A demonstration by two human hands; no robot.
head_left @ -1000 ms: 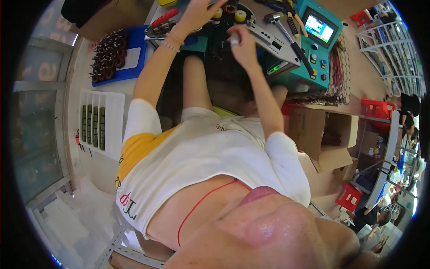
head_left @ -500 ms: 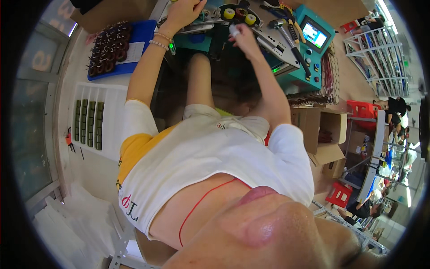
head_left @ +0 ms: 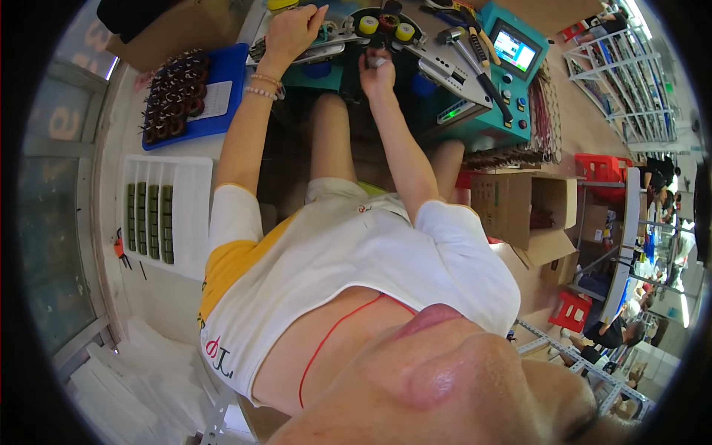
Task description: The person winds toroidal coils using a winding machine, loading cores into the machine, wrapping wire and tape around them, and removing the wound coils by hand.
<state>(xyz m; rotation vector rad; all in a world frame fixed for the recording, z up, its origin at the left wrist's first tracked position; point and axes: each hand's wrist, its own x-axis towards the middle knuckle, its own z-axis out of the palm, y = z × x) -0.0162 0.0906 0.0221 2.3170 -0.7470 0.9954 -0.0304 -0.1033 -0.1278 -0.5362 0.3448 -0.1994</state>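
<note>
My left hand (head_left: 288, 33) is over the left side of a teal bench machine (head_left: 486, 111), its fingers curled together near a metal guide arm (head_left: 320, 52). Whatever it may hold is hidden. In front of the machine's middle, my right hand (head_left: 378, 76) has its fingers drawn together, with a small white piece (head_left: 378, 62) at the tips that is too small to name. Just beyond that hand, two yellow rollers (head_left: 368, 25) flank a dark reddish ring-shaped part (head_left: 387, 23) in the machine's head.
A hammer (head_left: 475, 63) and other hand tools lie atop the machine, beside its lit screen (head_left: 515, 49). To the left are a blue tray (head_left: 236, 81) of wound ring coils (head_left: 174, 96) and a white tray (head_left: 194, 178) with dark green blocks. An open carton (head_left: 504, 211) stands right.
My right hand has come left and nearer to me, from the machine's right arm to its middle. The left hand has shifted slightly left and nearer. My view has tilted a little.
</note>
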